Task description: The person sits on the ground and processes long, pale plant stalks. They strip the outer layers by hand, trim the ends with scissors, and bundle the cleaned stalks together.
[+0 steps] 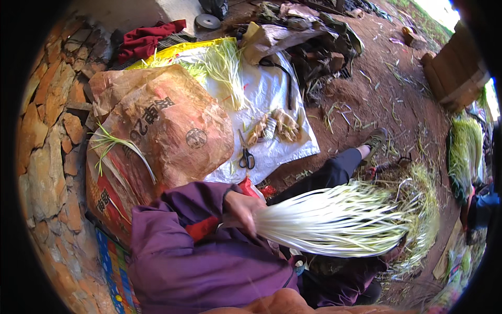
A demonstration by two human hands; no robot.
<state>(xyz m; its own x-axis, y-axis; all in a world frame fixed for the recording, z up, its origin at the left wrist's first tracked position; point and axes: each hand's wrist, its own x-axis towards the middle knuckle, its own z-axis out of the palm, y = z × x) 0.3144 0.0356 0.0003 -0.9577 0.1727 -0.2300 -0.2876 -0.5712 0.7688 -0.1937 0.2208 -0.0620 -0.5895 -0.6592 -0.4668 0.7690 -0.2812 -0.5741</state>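
Observation:
My left hand (245, 212) is closed around the white ends of a large bunch of long, pale green-and-white leafy stalks (325, 221), which fan out to the right. Near the leaf tips is my right hand (393, 252), dark and partly hidden, so its fingers cannot be made out. Black-handled scissors (247, 159) lie on a white plastic sheet (270, 165), below crumpled tan items (286, 125) that look like soiled gloves. More pale stalks (229, 74) rest on the sheet's upper part. A few loose stalks (137, 149) lie on a brown printed sack (188, 106).
A heap of leafy trimmings (423, 219) lies on the dirt floor beyond the bunch. A stone wall (51, 157) runs along the left. Cloths and sacks (306, 35) are piled at the top. At far right are another stalk bundle (465, 153) and part of another person (484, 206).

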